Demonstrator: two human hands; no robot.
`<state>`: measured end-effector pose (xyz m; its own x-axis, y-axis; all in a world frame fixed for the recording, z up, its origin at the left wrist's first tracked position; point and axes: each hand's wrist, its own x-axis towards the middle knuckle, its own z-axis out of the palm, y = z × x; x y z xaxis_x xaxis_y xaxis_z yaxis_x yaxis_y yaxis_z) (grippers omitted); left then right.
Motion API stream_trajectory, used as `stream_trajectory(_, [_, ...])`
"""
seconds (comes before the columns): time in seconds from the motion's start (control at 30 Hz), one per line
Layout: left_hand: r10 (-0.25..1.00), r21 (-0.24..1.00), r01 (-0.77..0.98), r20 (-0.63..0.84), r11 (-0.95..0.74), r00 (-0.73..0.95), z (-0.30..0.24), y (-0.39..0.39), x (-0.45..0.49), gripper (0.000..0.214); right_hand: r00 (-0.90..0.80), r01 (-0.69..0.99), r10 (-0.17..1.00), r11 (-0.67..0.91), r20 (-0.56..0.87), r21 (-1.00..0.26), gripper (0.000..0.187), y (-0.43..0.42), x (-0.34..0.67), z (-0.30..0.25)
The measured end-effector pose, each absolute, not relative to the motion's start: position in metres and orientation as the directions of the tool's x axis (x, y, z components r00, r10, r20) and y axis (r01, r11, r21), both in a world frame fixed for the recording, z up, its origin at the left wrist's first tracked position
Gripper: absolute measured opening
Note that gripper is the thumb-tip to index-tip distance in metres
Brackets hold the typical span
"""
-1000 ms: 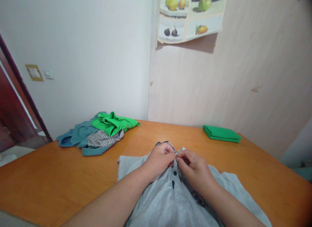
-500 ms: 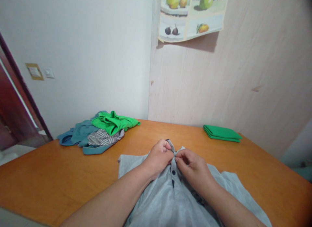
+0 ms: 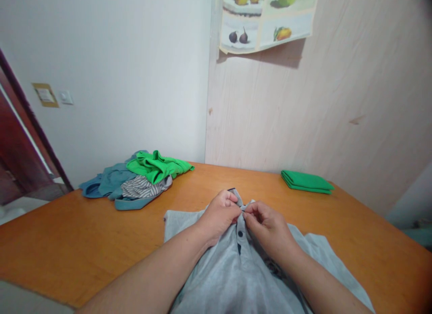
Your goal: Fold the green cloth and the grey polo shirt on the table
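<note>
A grey polo shirt [image 3: 222,278] of soft knit cloth lies flat on an orange-brown wooden table [image 3: 84,242]. It is at the middle of the near edge, with its collar pointing toward the far edge and its body running off the bottom of the view.

The left hand [image 3: 219,213] is curled shut. Its thumb and fingertips pinch the left side of the shirt's opening, just under the collar. The right hand [image 3: 266,226] is closed the same way on the right side of the opening. The fingertips of the two hands meet over the top of the placket, and both forearms rest on the shirt's chest. One small dark round button [image 3: 240,234] shows on the placket just below the fingertips.

Toward the far left corner of the table sits a loose heap of clothes. A crumpled bright green garment [image 3: 155,165] is on top, with a grey-and-white striped piece [image 3: 140,188] below it and a dull blue garment [image 3: 104,183] spread underneath toward the left edge. Near the far right corner lies a neatly folded flat green cloth [image 3: 305,181], well apart from the shirt.

On the pale wood-grain wall behind the table hangs a paper poster of painted fruit [image 3: 263,17], its lower edge curling.
</note>
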<state>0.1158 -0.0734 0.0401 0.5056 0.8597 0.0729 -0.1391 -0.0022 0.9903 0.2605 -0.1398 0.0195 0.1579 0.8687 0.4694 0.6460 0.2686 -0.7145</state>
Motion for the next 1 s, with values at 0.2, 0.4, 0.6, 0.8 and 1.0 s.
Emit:
stream_trajectory(0.2, [0.853,0.981,-0.18,0.026,0.079,0.521,0.039,-0.071,0.116,0.031,0.117,0.691,0.853,0.298,0.508,-0.659,0.01,-0.142,0.259,0.024])
stream_trajectory(0.4, [0.834,0.965,-0.227,0.019,0.128,0.552,0.036,-0.067,0.116,0.034,0.114,0.66,0.848,0.324,0.517,-0.678,0.008,-0.144,0.257,0.027])
stream_trajectory(0.6, [0.828,0.973,-0.215,0.054,0.082,0.558,0.041,-0.069,0.114,0.035,0.195,0.367,0.908,0.283,0.37,-0.886,0.016,-0.141,0.256,0.025])
stream_trajectory(0.8, [0.806,0.977,-0.207,0.087,0.045,0.586,0.044,-0.07,0.112,0.034,0.208,0.094,0.961,0.167,0.184,-0.981,0.026,-0.141,0.257,0.032])
stream_trajectory(1.0, [0.796,0.98,-0.196,0.095,0.03,0.598,0.044,-0.068,0.11,0.032,0.187,0.016,0.967,0.174,0.174,-0.985,0.03,-0.14,0.258,0.03])
